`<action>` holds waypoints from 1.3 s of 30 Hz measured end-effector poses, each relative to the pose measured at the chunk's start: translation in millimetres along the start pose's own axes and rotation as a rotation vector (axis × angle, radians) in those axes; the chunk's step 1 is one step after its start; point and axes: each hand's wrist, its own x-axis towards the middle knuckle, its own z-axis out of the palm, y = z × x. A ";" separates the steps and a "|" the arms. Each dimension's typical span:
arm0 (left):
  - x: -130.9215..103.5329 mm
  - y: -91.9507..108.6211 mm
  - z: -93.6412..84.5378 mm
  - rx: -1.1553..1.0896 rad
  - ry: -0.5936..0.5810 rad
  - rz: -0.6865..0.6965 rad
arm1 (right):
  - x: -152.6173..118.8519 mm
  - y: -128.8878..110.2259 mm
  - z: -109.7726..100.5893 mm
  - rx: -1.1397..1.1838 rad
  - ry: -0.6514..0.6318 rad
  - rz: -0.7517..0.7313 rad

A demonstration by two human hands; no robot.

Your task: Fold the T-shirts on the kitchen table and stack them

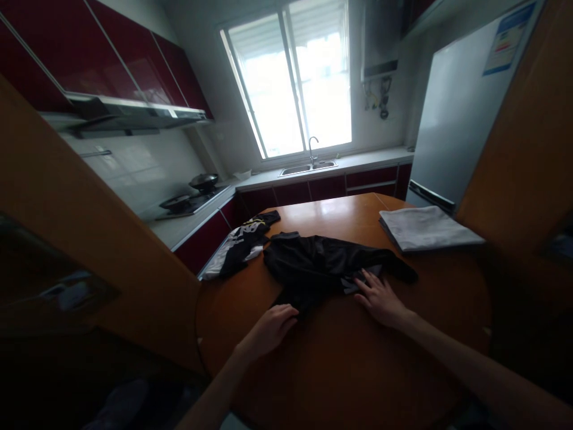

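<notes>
A black long-sleeved jacket (308, 257) lies spread and wrinkled on the round wooden table (344, 370), collar on the far side. My left hand (271, 328) is closed, fingers and thumb together at the end of the near-left sleeve. My right hand (380, 300) lies flat with fingers apart, touching the jacket's near edge beside a grey printed patch. The other sleeve stretches out to the right past that hand. To the left of the jacket is a crumpled black, white and grey garment (242, 243) with a little yellow on it.
A folded light grey cloth (430, 228) rests at the table's right side. Beyond stand a counter with a sink (308, 169), a stove with a pan (203, 181), and a white fridge (465, 119). Wooden frames (147, 257) flank the table.
</notes>
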 end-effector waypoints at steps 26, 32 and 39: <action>79.5 -126.1 -48.9 0.302 0.182 -0.349 | -74.2 -88.9 -8.3 0.275 -0.102 -0.603; 44.1 -74.0 -48.7 0.606 -0.067 -0.377 | -71.0 20.7 -67.5 0.241 0.038 -0.509; -4.5 9.2 -55.0 0.340 -0.467 -0.333 | -85.8 108.7 -120.4 0.450 0.220 -0.193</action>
